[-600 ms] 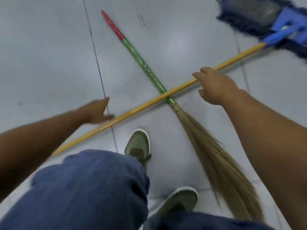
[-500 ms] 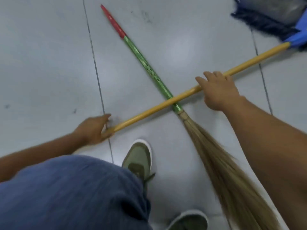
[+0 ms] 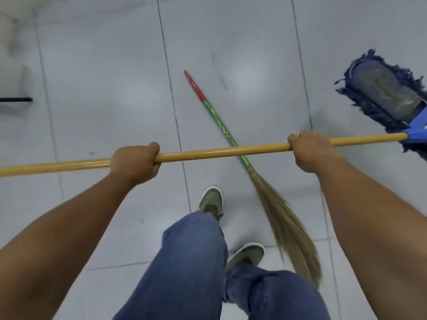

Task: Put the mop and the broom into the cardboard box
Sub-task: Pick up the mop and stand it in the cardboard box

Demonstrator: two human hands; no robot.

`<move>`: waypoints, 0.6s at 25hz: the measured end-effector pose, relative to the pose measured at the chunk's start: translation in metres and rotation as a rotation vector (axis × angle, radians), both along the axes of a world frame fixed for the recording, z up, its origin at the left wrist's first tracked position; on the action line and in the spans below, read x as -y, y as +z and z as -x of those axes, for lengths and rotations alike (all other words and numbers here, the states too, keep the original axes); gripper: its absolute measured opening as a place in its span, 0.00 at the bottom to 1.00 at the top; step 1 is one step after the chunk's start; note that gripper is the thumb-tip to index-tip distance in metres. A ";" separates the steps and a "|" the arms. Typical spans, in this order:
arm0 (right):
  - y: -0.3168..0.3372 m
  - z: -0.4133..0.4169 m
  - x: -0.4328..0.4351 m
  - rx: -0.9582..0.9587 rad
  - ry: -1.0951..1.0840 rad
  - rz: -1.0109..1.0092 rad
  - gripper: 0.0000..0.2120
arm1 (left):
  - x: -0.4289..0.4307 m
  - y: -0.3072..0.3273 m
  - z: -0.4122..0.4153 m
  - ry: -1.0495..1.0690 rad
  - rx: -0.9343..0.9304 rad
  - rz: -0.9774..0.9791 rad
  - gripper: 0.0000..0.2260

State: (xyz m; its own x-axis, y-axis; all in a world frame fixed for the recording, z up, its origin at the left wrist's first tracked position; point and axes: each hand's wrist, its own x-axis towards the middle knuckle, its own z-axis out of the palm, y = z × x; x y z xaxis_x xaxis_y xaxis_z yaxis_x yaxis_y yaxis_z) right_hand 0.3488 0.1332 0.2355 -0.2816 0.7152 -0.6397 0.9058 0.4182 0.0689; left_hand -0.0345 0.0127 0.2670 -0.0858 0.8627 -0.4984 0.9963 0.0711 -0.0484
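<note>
The mop (image 3: 221, 152) has a long yellow handle held level across the view, with its blue fringed head (image 3: 383, 93) at the far right. My left hand (image 3: 135, 163) is shut on the handle left of centre. My right hand (image 3: 310, 153) is shut on it nearer the head. The broom (image 3: 275, 211) lies on the floor below the mop, its green and red stick pointing away and its straw bristles toward my feet. No cardboard box is in view.
Grey floor tiles (image 3: 104, 65) stretch all around. My two legs in jeans and green shoes (image 3: 211, 200) stand just left of the broom bristles. A dark bar (image 3: 16, 99) shows at the left edge.
Both hands have closed on the mop handle and lifted it off the floor to a level position above the broom. The broom has stayed on the floor.
</note>
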 end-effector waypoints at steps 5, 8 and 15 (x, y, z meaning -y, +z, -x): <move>0.225 -0.003 0.045 -0.094 -0.170 -0.074 0.10 | -0.026 0.212 0.023 -0.193 0.014 -0.080 0.07; 0.296 -0.011 0.082 -0.137 -0.227 -0.173 0.09 | -0.043 0.287 0.027 -0.306 0.057 -0.162 0.10; 0.372 -0.076 0.194 -0.155 -0.540 -0.350 0.04 | -0.072 0.389 -0.051 -0.570 0.185 -0.709 0.16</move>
State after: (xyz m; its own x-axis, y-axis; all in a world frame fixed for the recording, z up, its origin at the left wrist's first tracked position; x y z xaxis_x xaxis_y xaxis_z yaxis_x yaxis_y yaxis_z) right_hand 0.4248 -0.0606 0.6070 0.1048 0.9401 -0.3245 0.9923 -0.1207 -0.0294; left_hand 0.0161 0.0851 0.6558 0.4729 0.8585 0.1984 0.8775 -0.4793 -0.0181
